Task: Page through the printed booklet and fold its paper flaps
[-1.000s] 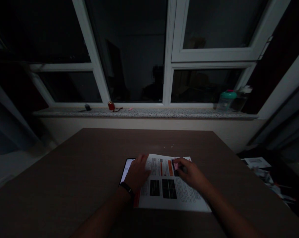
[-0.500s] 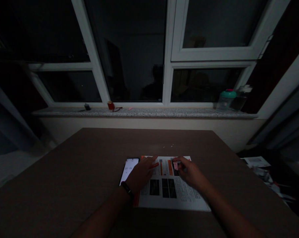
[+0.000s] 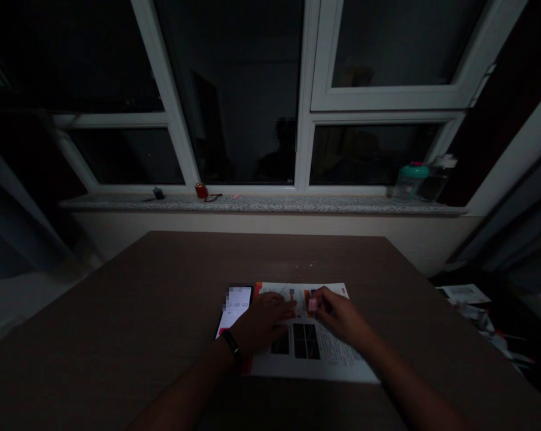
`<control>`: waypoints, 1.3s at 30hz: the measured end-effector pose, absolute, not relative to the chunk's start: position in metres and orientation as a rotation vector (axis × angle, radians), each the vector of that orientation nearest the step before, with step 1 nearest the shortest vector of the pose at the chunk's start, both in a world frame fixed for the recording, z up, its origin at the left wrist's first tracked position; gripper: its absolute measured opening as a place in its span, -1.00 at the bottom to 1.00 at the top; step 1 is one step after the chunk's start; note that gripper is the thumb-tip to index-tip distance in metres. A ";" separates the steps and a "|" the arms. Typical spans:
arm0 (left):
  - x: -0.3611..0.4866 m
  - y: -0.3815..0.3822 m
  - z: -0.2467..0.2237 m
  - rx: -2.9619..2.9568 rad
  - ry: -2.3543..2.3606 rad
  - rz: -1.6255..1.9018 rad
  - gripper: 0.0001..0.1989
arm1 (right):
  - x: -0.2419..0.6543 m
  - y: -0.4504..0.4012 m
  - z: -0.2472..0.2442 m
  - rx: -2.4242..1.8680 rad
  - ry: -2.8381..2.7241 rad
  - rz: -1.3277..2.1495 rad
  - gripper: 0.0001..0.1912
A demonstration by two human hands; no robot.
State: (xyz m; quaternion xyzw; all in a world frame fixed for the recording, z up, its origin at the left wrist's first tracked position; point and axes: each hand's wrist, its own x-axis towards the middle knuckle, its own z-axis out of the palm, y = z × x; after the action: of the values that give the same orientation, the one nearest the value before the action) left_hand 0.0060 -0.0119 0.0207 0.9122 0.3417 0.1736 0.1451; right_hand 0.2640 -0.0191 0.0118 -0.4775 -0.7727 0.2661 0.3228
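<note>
On the table (image 3: 140, 311), the left hand (image 3: 264, 323) has been shifted rightward over the paper (image 3: 315, 369), nearer the right hand (image 3: 342, 314); the pink block (image 3: 313, 304) has been brought slightly left, above the paper's upper part; on the phone (image 3: 237, 314), a count ending in 02 is now shown; both hands are thus gathered over one printed area. The left palm is turned down, its fingers loosely extended, with nothing seen gripped; the right fingers are curled, the block being pinched at their tips; whether the paper is touched by it cannot be told.
</note>
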 end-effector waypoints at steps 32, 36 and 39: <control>0.005 -0.009 0.025 2.556 0.941 0.544 -0.49 | 0.260 -0.020 0.006 -1.141 -2.255 0.612 -0.75; 0.004 -0.008 0.021 2.564 0.923 0.509 -0.46 | 0.259 -0.022 0.011 -1.022 -2.273 0.633 -0.74; 0.004 -0.008 0.021 2.560 0.916 0.513 -0.47 | 0.258 -0.022 0.013 -0.971 -2.219 0.644 -0.75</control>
State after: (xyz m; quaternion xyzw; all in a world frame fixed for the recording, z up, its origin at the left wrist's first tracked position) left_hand 0.0041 -0.0084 0.0207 0.9090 0.3254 0.1822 0.1862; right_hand 0.2583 -0.0220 0.0130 -0.3680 -0.8411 0.2442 0.3123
